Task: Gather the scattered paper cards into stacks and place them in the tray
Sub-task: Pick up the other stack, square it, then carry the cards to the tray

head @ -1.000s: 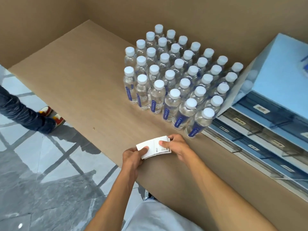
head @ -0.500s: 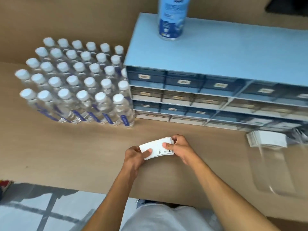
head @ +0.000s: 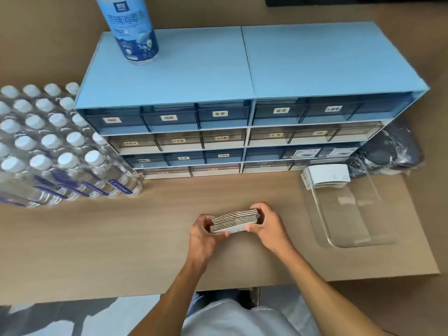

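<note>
A stack of white paper cards [head: 234, 220] with brown edges is held above the table's middle front, its edges facing me. My left hand [head: 203, 235] grips its left end and my right hand [head: 268, 226] grips its right end. To the right lies a clear plastic tray [head: 349, 214] on the table. Another stack of cards [head: 326, 177] rests in the tray's far end. The rest of the tray holds nothing.
A blue drawer cabinet [head: 242, 112] with labelled drawers stands at the back, a blue spray can [head: 132, 27] on top of it. Several water bottles [head: 55, 149] crowd the left. A dark plastic-wrapped bundle [head: 390, 149] lies behind the tray. The table's front edge [head: 97, 297] runs below my hands.
My view has swung right, from the bottles to the cabinet and tray. The card stack has tilted in my hands so its edges face me; both hands still hold it.
</note>
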`<state>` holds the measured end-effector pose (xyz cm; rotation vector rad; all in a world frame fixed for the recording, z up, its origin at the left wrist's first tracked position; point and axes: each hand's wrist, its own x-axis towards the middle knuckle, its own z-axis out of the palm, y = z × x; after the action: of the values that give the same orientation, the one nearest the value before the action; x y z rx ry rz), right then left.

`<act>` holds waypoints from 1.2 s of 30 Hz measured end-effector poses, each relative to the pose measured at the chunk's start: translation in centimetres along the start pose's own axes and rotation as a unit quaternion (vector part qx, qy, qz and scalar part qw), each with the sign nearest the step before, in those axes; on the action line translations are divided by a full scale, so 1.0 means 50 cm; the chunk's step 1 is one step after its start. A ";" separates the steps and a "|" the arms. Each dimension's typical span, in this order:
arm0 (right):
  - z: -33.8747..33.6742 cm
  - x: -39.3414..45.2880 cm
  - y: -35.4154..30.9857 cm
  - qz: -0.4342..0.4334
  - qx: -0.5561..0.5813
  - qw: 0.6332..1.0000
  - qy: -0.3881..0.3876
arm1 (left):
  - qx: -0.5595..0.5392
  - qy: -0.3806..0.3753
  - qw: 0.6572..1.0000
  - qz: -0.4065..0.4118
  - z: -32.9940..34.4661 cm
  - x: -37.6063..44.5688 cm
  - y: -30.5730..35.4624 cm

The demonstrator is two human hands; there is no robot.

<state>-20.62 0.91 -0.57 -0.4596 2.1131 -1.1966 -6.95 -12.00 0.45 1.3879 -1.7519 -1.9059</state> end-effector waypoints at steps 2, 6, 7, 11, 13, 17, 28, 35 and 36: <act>-0.006 -0.013 0.020 -0.014 0.000 1.000 0.020 | 0.013 0.000 1.000 0.016 0.009 -0.005 -0.008; -0.011 -0.027 0.052 -0.020 -0.021 0.999 0.028 | 0.039 -0.007 0.999 0.029 0.025 -0.009 -0.027; -0.010 -0.030 0.059 -0.018 -0.024 0.999 0.026 | 0.043 -0.005 0.999 0.029 0.028 -0.011 -0.032; -0.003 -0.041 0.074 -0.010 -0.027 0.999 0.016 | 0.034 0.020 0.998 0.039 0.041 -0.021 -0.050; 0.002 -0.048 0.069 -0.009 -0.014 1.000 0.002 | 0.026 0.032 0.998 0.057 0.048 -0.026 -0.056; 0.015 -0.059 0.065 -0.021 0.028 0.999 0.005 | 0.002 0.041 0.996 0.074 0.065 -0.033 -0.061; 0.074 -0.058 0.068 0.000 0.107 0.989 0.103 | -0.045 0.064 0.996 0.046 0.103 -0.051 -0.076; 0.077 -0.042 0.066 -0.037 0.063 0.989 0.131 | -0.122 0.060 0.990 0.040 0.115 -0.059 -0.078; 0.078 -0.041 0.066 -0.036 0.060 0.989 0.131 | -0.120 0.065 0.990 0.040 0.118 -0.056 -0.077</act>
<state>-16.41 1.37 -4.04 -0.3404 2.2423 -1.4860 -8.10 -5.03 -2.35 1.3006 -1.4427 -1.8668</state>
